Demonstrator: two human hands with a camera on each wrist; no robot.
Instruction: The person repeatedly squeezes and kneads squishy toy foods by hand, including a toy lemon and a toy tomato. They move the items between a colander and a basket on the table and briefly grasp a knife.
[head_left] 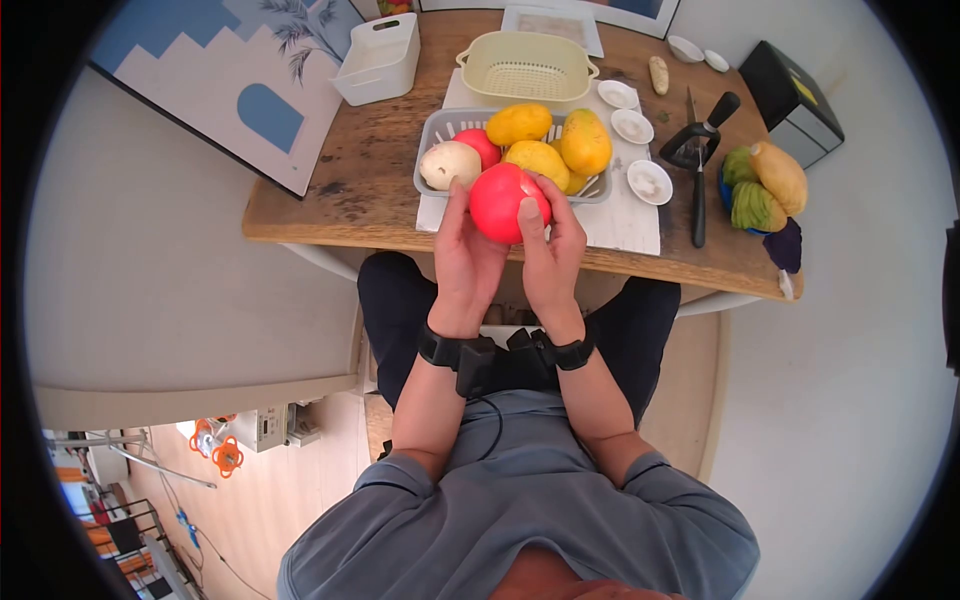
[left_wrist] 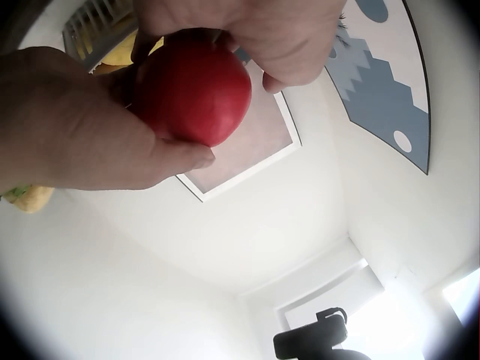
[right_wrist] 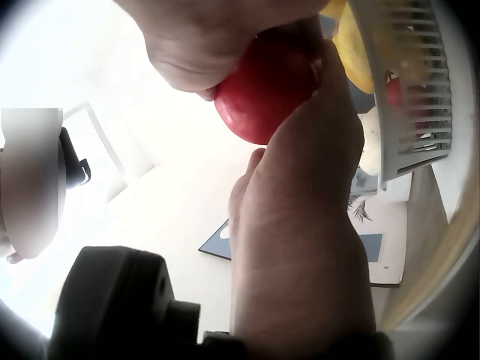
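A smooth, shiny red round fruit (head_left: 507,205) is held between both hands, just in front of a grey basket (head_left: 428,143). My left hand (head_left: 468,255) cups its left side and underside, while my right hand (head_left: 555,250) grips the right side with the thumb lying over the front. The wrist views also show the red fruit (left_wrist: 199,94) with fingers and thumbs round it; its far side is hidden. In the basket lie a cream-coloured fruit (head_left: 450,165), another red fruit (head_left: 478,146) and several yellow fruits (head_left: 586,142).
Behind the basket stand a pale yellow colander (head_left: 527,66) and a white bin (head_left: 380,60). Small white dishes (head_left: 650,182), a black-handled knife (head_left: 699,215) and a blue bowl of green and tan produce (head_left: 757,210) are on the right. A framed picture (head_left: 250,90) leans at left.
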